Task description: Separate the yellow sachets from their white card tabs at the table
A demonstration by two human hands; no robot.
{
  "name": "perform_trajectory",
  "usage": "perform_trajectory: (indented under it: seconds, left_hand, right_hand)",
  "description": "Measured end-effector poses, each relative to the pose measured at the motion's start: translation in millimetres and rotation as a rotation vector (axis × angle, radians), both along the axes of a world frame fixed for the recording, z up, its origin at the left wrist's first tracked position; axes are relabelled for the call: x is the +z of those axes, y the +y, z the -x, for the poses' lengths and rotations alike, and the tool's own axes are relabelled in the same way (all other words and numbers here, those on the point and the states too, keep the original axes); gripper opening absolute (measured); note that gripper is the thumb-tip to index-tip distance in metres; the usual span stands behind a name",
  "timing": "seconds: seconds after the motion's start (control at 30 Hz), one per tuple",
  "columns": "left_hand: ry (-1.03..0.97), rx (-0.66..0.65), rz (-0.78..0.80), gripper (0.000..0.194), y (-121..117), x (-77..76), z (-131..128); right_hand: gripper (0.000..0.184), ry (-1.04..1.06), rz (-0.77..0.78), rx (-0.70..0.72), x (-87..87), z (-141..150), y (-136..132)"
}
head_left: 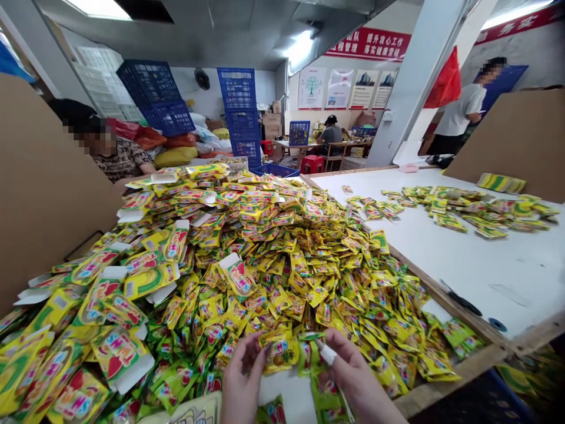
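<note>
My left hand is closed, pinching a yellow candy sachet between thumb and fingers. Just beside it, my right hand grips the top of a green sachet. A small white piece sticks out by my right thumb; I cannot make out what it is. More green sachets hang or lie below the right hand, partly hidden by it. A large heap of yellow and green sachets spreads in front of both hands. Printed small cartons, many with white flaps open, lie on the heap's left side and top.
A wooden rail divides the heap from a white tabletop bearing flat cartons, scissors and a dark roll. Cardboard panels stand at both sides. One person sits beyond the left panel; others are farther back. Blue crates are stacked behind.
</note>
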State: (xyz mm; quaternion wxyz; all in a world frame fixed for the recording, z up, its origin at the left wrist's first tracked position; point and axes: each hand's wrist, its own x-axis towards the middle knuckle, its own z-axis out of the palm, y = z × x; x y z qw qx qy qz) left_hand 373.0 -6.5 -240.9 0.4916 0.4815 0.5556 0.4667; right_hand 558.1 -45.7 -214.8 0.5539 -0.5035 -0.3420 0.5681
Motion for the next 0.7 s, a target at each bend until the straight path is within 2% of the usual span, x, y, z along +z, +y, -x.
perform_trajectory:
  seconds: [0.1, 0.2, 0.33, 0.43, 0.5, 0.53, 0.6, 0.63, 0.7]
  left_hand:
    - [-0.131, 0.046, -0.046, 0.037, -2.4, 5.9, -6.4]
    - [-0.122, 0.041, -0.130, 0.034, -5.5, 12.4, -9.0]
    - [-0.158, -0.037, -0.113, 0.036, -11.3, 12.5, -10.7]
    - [-0.058, -0.157, -0.127, 0.035, -9.0, 16.0, -11.4]
    - [0.160, -0.201, -0.182, 0.036, 4.4, 27.0, -6.4]
    - [0.302, -0.177, -0.211, 0.039, 15.9, 34.8, -1.5]
    - [0.611, -0.036, -0.241, 0.047, 46.8, 51.8, 11.4]
    - [0.669, 0.066, -0.233, 0.053, 64.3, 59.4, 17.8]
    - [0.748, 0.168, -0.167, 0.070, 97.0, 70.0, 25.6]
  right_hand:
    - [0.028, -0.005, -0.111, -0.062, 1.4, 24.6, 9.3]
    - [0.028, -0.020, -0.157, -0.031, -0.3, 38.2, 14.1]
    - [0.029, 0.113, -0.117, 0.059, 1.2, 38.8, 17.6]
    - [0.049, 0.204, -0.005, 0.189, 1.5, 30.5, 21.7]
    - [0.049, 0.159, 0.042, 0.234, -1.6, 21.6, 24.5]
    - [0.044, 0.111, 0.042, 0.222, -4.2, 16.3, 25.4]
    - [0.037, -0.041, -0.002, 0.159, -11.8, 5.1, 25.4]
    - [0.033, -0.160, -0.046, 0.117, -16.8, -0.3, 24.4]
    - [0.024, -0.503, -0.189, 0.044, -29.3, -9.3, 21.1]
